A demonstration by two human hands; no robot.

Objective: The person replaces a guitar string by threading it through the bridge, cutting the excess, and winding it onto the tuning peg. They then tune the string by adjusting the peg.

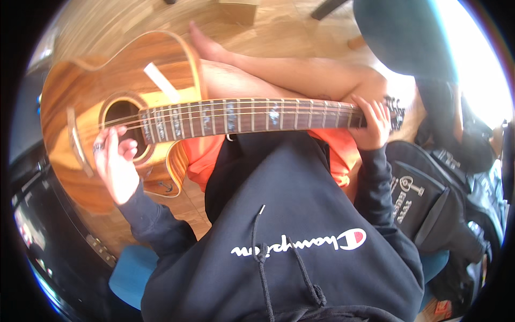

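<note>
Across my lap lies an acoustic guitar (177,61) with a glossy brown wooden face, its body to the left and its neck reaching right. My left hand (117,161) hovers at the strings by the sound hole, fingers bent and apart, a dark ring or mark on one finger. Whether its fingertips press the strings I cannot tell. My right hand (374,121) is wrapped round the guitar neck close to the black tuning pegs (396,114), fingers over the far edge; the thumb is hidden. Patterned inlays run along the fretboard (249,116).
My bare legs (300,75) are crossed beyond the guitar. A black bag (416,198) stands at the right, near a dark blue-green chair (402,35). Glossy black furniture (59,236) is at the left. A blue seat (129,273) is under me. A cardboard box (238,11) sits on the wooden floor.
</note>
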